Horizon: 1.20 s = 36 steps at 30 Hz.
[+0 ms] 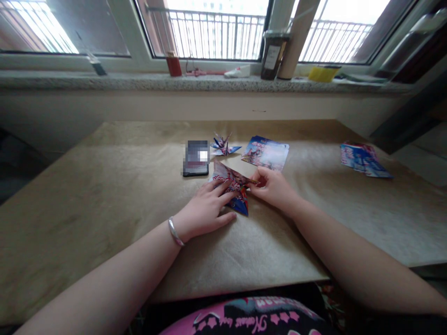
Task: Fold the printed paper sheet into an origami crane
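A patterned blue, red and white sheet of paper, partly folded [240, 204], lies on the table in front of me. My left hand [209, 204] rests flat over its left side with the fingers spread, pressing it down. At its right side, my right hand [270, 186] pinches a pointed flap of the paper between thumb and fingers. Just beyond stands a folded paper shape with several sharp points [225, 145], in the same colours. Beside it, to the left, is a dark phone [196, 159] with a blurred screen.
A stack of printed sheets [267, 151] lies behind my right hand. Further right are more printed papers [365, 159]. The tan table [104, 195] reaches to the wall. On the windowsill [132, 83] stand a red container [173, 64], a dark jar [274, 56] and a yellow item [323, 73].
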Motion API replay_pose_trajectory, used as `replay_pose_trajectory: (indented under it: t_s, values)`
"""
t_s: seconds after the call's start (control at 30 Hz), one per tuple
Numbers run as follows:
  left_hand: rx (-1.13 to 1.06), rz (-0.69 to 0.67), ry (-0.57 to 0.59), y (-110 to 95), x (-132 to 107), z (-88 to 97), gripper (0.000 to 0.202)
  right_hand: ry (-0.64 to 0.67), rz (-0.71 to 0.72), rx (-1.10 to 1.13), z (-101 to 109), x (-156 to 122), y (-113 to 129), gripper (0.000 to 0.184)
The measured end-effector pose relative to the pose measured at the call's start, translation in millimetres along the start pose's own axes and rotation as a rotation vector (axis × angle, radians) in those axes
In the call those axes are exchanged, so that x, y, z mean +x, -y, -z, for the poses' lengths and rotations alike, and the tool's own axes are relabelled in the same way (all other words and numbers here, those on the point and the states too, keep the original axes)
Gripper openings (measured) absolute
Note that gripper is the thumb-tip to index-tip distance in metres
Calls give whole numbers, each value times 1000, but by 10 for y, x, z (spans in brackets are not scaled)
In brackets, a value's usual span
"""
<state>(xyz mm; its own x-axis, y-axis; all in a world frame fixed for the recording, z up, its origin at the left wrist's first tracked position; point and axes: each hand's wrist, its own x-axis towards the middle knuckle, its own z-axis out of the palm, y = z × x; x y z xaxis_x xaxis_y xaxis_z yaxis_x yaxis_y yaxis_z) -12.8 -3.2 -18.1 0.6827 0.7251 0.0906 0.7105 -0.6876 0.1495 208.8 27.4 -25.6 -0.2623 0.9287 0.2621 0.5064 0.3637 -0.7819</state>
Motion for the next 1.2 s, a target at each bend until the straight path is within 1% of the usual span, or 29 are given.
replay_pose_trajectory:
  t_s: [0.2,0.33,0.47,0.53,0.63,0.7,0.8,0.93,1.0,1.07,1.13,1.2]
  values:
    - [-57,49,8,9,-6,-17,60,39,28,56,-3,-4,-7,17]
    - [-96,85,21,10,-12,-10,65,105,25,62,-4,-15,11,14]
    - [-130,101,5,14,-19,1,68,101,-2,3,4,-22,15,9]
    - [-144,117,4,18,-20,-1,69,87,9,-32,13,-23,17,8]
    - [-177,146,0,22,-18,-6,73,78,29,-123,29,-20,15,9]
    - [-217,153,-28,22,-17,-6,78,68,2,-162,34,-13,0,12]
    - [-288,128,-75,19,-25,0,84,26,-56,-106,32,3,-38,14]
    - [-321,69,-95,13,-44,-3,92,-14,-79,77,22,15,-76,19]
    - [-285,32,-135,9,-50,-14,97,-22,-75,135,16,12,-79,21]
    - [-223,-3,-200,4,-50,-26,98,-3,-57,170,6,7,-76,20]
    - [-162,-33,-251,-3,-47,-29,96,33,-36,184,-8,1,-73,20]
    - [-114,-53,-276,-10,-45,-23,92,62,-14,171,-23,-5,-68,21]
